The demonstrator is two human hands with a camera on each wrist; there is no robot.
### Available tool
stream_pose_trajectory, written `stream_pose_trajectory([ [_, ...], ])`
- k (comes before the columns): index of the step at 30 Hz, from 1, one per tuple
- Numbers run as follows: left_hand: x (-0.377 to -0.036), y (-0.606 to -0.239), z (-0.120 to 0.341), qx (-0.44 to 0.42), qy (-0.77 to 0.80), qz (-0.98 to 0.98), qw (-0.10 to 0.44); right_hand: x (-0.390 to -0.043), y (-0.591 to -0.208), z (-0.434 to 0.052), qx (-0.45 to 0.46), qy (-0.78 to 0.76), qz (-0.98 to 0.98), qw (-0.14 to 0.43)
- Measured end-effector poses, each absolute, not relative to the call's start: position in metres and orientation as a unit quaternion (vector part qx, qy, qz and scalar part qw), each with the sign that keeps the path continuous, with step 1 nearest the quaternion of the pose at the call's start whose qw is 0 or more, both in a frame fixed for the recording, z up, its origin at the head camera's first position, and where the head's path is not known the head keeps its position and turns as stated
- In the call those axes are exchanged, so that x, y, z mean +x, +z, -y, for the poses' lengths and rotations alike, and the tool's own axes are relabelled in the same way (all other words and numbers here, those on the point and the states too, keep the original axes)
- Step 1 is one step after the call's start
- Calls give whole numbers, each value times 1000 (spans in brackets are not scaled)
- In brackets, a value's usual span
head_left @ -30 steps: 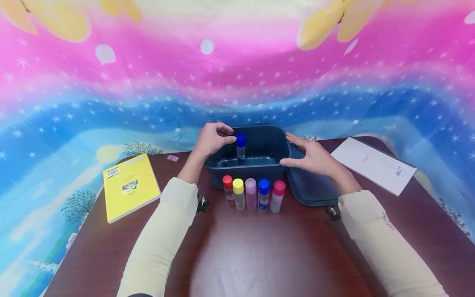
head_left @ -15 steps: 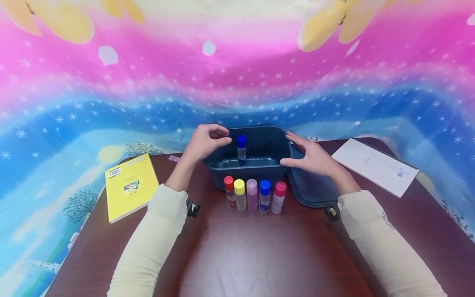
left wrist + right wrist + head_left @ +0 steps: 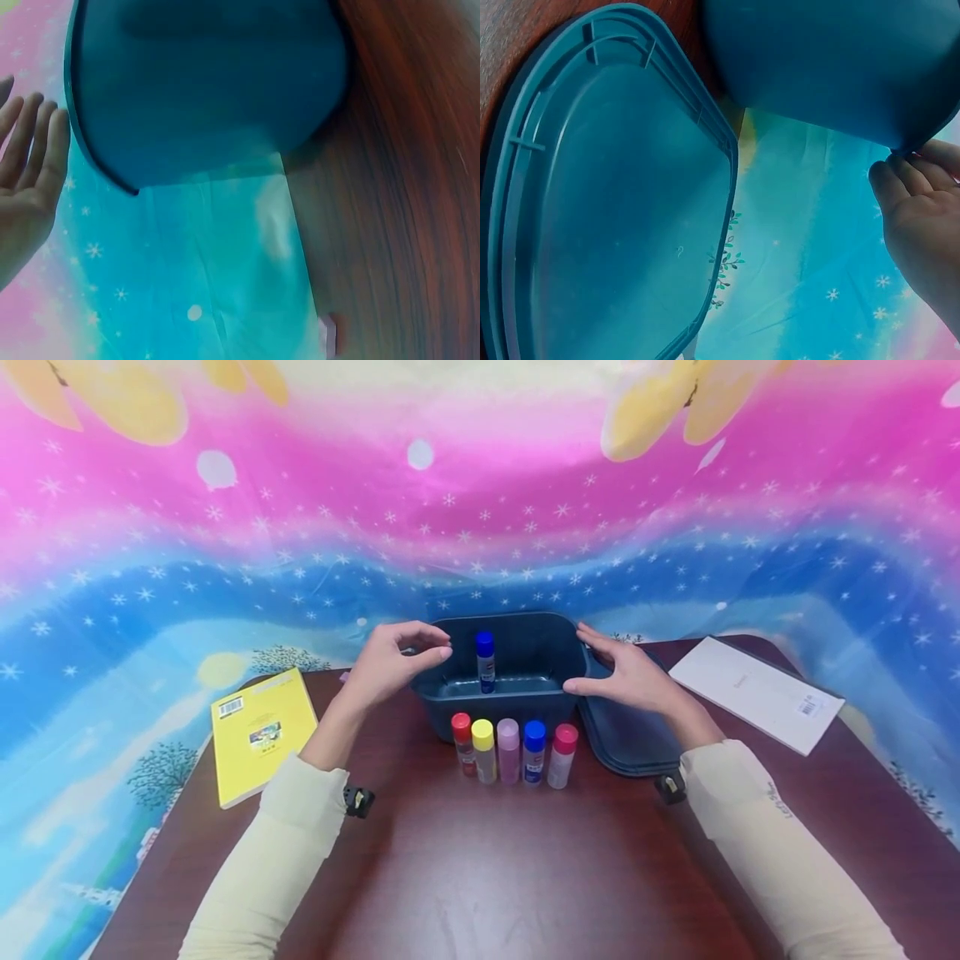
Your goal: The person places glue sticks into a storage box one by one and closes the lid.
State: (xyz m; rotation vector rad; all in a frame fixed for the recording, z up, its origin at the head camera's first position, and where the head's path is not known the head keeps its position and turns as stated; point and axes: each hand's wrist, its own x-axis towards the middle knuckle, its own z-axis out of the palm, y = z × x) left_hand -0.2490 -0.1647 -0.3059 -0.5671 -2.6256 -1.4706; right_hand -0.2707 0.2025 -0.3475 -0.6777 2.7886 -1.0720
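Note:
A dark blue plastic bin (image 3: 525, 707) stands at the back of the table. A blue-capped glue stick (image 3: 486, 662) is upright inside it, untouched by either hand. My left hand (image 3: 390, 660) is beside the bin's left end, fingers loosely bent with nothing between them; the left wrist view shows its fingers (image 3: 54, 157) near the rim. My right hand (image 3: 630, 675) rests against the bin's right end, thumb at the front and fingers spread toward the back corner. In the right wrist view its fingertips (image 3: 889, 180) touch the rim. In front, several capped glue sticks (image 3: 508, 752) stand in a row.
The bin's lid (image 3: 633, 735) lies on the table to the right, partly under my right arm. A white booklet (image 3: 753, 693) lies at far right, a yellow book (image 3: 262, 735) at left. A small pink block (image 3: 328, 337) sits left of the bin. A patterned cloth (image 3: 480, 485) hangs behind.
My left hand has drawn away from the blue-capped glue stick, moving left and slightly toward me, out past the bin's left end. The right hand has stayed at the bin's right end.

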Motion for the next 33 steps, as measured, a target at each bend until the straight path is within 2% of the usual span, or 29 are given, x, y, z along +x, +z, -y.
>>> stream_pose_trajectory([
  [9, -231, -308, 174, -262, -453, 852, -4, -270, -347, -204, -217, -353, -909, 38],
  [23, -208, -318, 181, -277, -408, 869, -44, -272, -346, -201, -226, -342, -911, 43],
  [33, -206, -324, 176, -298, -341, 888, -70, -271, -343, -201, -225, -337, -913, 50],
])
